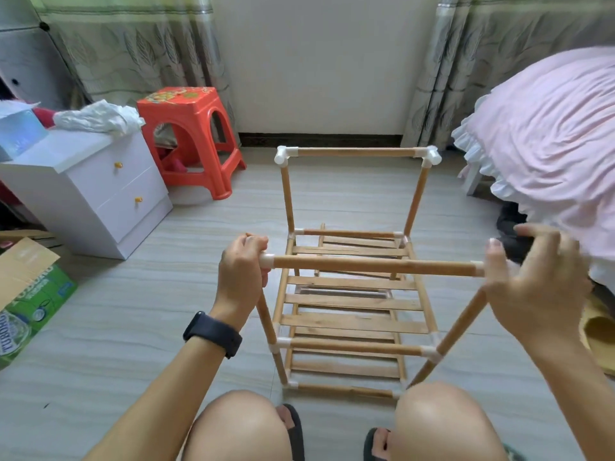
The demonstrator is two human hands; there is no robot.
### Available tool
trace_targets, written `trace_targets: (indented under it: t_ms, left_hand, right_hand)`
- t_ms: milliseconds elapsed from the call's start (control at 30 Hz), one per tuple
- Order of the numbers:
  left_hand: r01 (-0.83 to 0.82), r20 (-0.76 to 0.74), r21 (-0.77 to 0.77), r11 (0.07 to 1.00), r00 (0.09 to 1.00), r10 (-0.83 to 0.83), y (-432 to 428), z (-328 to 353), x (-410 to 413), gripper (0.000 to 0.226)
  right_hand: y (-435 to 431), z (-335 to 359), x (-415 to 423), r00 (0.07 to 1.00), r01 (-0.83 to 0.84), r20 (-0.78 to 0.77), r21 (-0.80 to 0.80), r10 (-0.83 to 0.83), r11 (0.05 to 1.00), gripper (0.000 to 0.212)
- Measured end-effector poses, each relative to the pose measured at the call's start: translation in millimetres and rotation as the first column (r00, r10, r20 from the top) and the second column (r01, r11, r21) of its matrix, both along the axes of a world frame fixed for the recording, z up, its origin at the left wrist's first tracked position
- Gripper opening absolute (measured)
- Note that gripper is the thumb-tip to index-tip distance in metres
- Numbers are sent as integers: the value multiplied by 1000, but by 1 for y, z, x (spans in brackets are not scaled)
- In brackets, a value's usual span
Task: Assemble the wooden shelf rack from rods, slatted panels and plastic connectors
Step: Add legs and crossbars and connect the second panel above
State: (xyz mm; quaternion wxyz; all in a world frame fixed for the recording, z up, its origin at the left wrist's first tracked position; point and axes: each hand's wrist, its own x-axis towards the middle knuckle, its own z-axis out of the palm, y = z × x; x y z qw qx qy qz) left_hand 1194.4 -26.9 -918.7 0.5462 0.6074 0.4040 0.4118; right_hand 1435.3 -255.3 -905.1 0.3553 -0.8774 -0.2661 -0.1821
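Bedroom floor (133,327) of pale grey planks, white wall (316,61) behind, leaf-print curtains (139,51) on both sides. At left, a white cabinet (100,194) with two drawers, a red stool (189,134) just beside it. Nearer, an open cardboard box (30,294), printed green, with "TUBORG" in white letters. At right, a bed (549,144) under a pink ruffled cover.

In the middle of the floor, between the knees and the wall, the rack (352,321). Stands upright: wooden rods joined by white plastic corners, slatted panels on the lower tiers, an open frame above. Nearest and highest, a rod (376,266) running left to right.

Left hand (243,271), black watch (213,332) on the wrist, curled tight round the connector (266,260) at that rod's left end. Right hand (532,284) over the rod's right end, palm against the corner, fingers half lifted. Hard to tell whether gripping or only pressing.
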Motion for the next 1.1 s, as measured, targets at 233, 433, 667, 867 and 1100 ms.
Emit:
trace_targets:
  t_ms: [233,433,667,867,1100]
  left_hand:
    - [-163,29,-36,986,986,164,15,7,-22,25]
    - [-305,101,-77,949,945,311,41,2,-48,20]
    - [-336,28,8,942,942,336,69,8,-45,15]
    - [-333,59,27,943,942,331,76,1,-53,15]
    - [-331,10,31,943,944,331,75,4,-57,20]
  right_hand:
    - [47,-8,-19,698,-231,-504,516,510,825,41]
    - [97,16,-33,657,-322,-484,513,578,796,41]
    - [109,-18,-34,576,-287,-550,556,604,780,37]
    - [150,-16,-24,551,-309,-541,574,635,758,34]
    - [166,-33,-14,564,-335,-509,578,650,744,40]
